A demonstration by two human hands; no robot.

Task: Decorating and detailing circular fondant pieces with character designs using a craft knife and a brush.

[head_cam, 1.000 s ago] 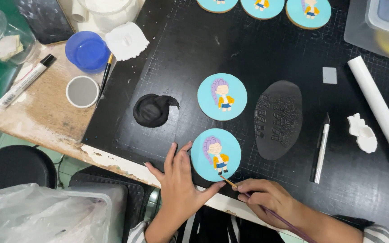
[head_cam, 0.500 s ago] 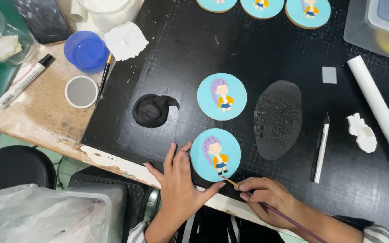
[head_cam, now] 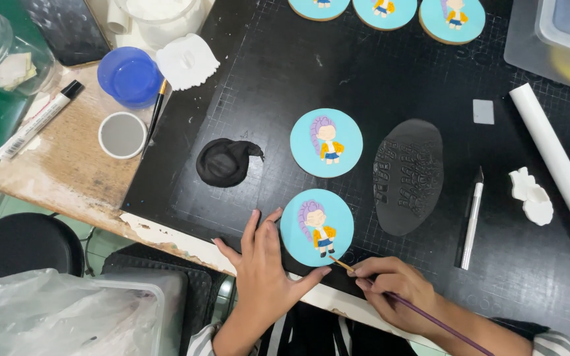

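While the left hand (head_cam: 263,277) lies flat and unclenched on the black cutting mat (head_cam: 364,79), its fingers spread and its thumb and forefinger touching the lower left rim of the near blue cookie (head_cam: 316,227), the right hand (head_cam: 390,290) is closed around a thin purple brush (head_cam: 423,315). The brush tip sits just beside that cookie's lower right edge; whether it touches is too fine to tell. This cookie, a round disc iced light blue with a small purple-haired figure in a yellow jacket, lies at the near edge of the mat, close to the table (head_cam: 67,178) rim.

Just beyond the near cookie lies a second blue cookie (head_cam: 326,142) with the same figure. Left of the near cookie and a little farther off sits a lump of black fondant (head_cam: 224,162). Right of it lies a flat oval of black fondant (head_cam: 409,175) with a pressed pattern, then a black and white craft knife (head_cam: 470,217), a white fondant scrap (head_cam: 532,198) and a white rolling pin (head_cam: 559,161).

Far beyond the near cookie, three more blue cookies (head_cam: 385,12) line the top edge. Far to its left, off the mat on worn wood, stand a small grey-filled cup (head_cam: 122,134), a blue lid (head_cam: 130,76) and a white marker (head_cam: 37,118).
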